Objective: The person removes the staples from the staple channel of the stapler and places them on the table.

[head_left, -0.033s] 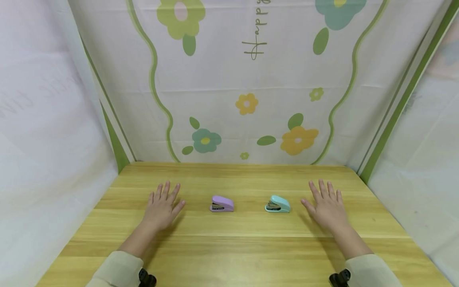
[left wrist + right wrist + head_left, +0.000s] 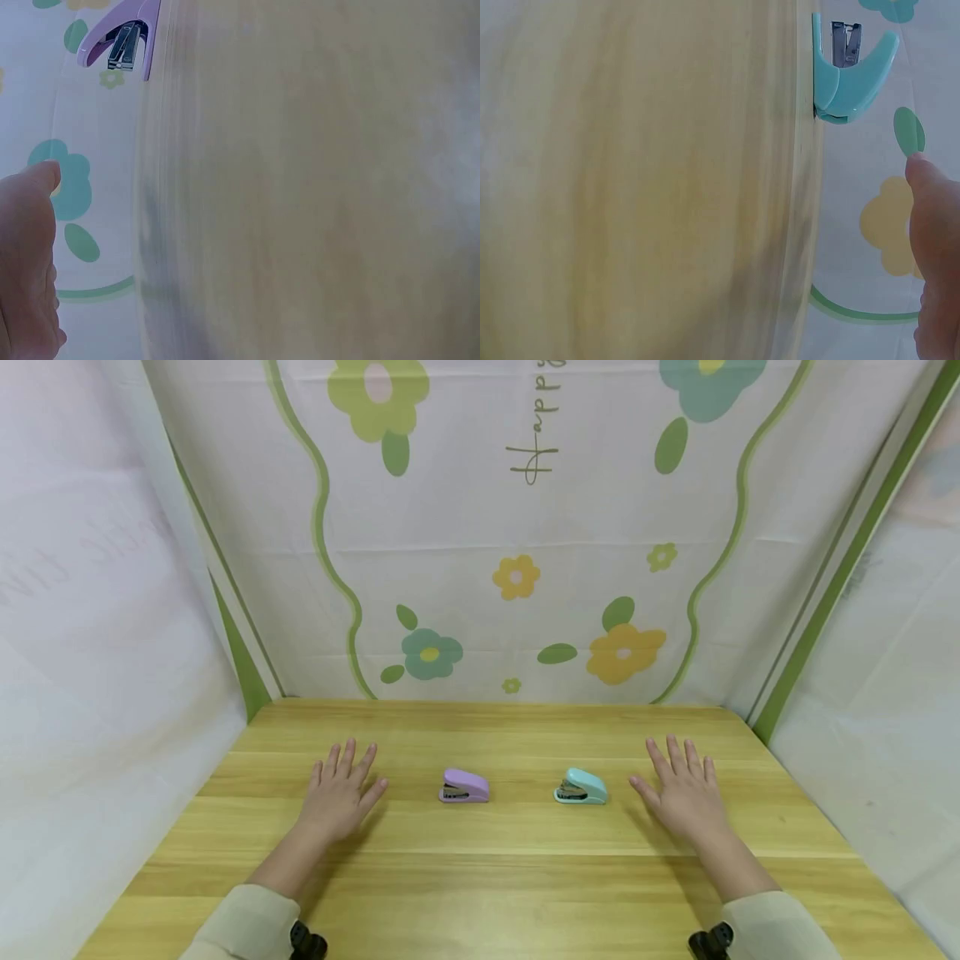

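Note:
Two small staplers sit on the wooden table [image 2: 517, 893] between my hands. The purple stapler [image 2: 468, 787] is left of the middle, its mouth facing left; the left wrist view shows part of the same purple stapler [image 2: 150, 30] at the top. To its right sits the mint-green stapler [image 2: 585, 787], also facing left, and the right wrist view shows that mint-green stapler [image 2: 847, 86] too. My left hand [image 2: 335, 797], palm down with fingers spread, is left of the purple one. On the far side, my right hand [image 2: 684, 797] spreads its fingers beside the mint-green one. Neither hand holds anything.
A white cloth [image 2: 465, 510] printed with flowers rises behind the table's back edge. More white cloth hangs at the left side [image 2: 112, 610] and the right side [image 2: 885, 693]. Small black devices are on both wrists, by the light sleeves [image 2: 243, 922].

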The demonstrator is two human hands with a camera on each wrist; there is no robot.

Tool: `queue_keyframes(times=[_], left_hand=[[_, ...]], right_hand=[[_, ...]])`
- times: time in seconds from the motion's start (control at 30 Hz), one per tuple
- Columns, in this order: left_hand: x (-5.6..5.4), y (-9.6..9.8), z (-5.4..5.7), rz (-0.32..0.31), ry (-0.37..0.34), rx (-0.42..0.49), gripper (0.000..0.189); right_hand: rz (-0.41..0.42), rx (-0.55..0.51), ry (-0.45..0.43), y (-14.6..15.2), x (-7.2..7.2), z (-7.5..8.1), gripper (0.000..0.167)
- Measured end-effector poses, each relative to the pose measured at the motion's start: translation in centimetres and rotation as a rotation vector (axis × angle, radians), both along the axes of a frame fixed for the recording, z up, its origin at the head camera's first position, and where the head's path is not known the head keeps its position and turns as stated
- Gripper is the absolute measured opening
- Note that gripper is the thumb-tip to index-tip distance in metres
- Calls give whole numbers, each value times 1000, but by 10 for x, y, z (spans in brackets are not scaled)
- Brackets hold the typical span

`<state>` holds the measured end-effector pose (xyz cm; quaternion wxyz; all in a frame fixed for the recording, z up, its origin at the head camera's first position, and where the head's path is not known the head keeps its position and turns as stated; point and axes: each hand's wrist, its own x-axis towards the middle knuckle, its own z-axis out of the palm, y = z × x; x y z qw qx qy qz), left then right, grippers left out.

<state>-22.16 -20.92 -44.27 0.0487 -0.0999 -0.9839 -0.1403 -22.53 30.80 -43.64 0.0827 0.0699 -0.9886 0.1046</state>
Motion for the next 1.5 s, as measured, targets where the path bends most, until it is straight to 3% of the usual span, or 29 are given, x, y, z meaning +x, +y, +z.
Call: queue_keyframes(times=[0.33, 0.43, 0.63, 0.73, 0.87, 1.0, 1.2, 1.5], left_hand=[[-4, 10, 1, -21, 0, 34, 68], [-8, 23, 3, -61, 28, 148, 67], [-8, 71, 15, -183, 91, 513, 59], [-5, 99, 17, -246, 62, 666, 56], [-4, 135, 13, -314, -13, 772, 56], [-5, 165, 6, -349, -111, 783, 60], [-15, 199, -11, -332, -238, 757, 61], [-30, 229, -26, -244, -281, 704, 55]], right_hand=[[-3, 0, 11, 3, -1, -2, 78], [2, -23, 19, 2, -2, -1, 77], [51, -137, 38, -8, -7, 4, 72], [94, -217, 20, -16, -9, 6, 70], [134, -299, -25, -27, -13, 6, 68], [159, -350, -82, -37, -17, 4, 65], [204, -390, -138, -52, -20, 3, 61], [214, -413, -232, -64, -26, -1, 59]])
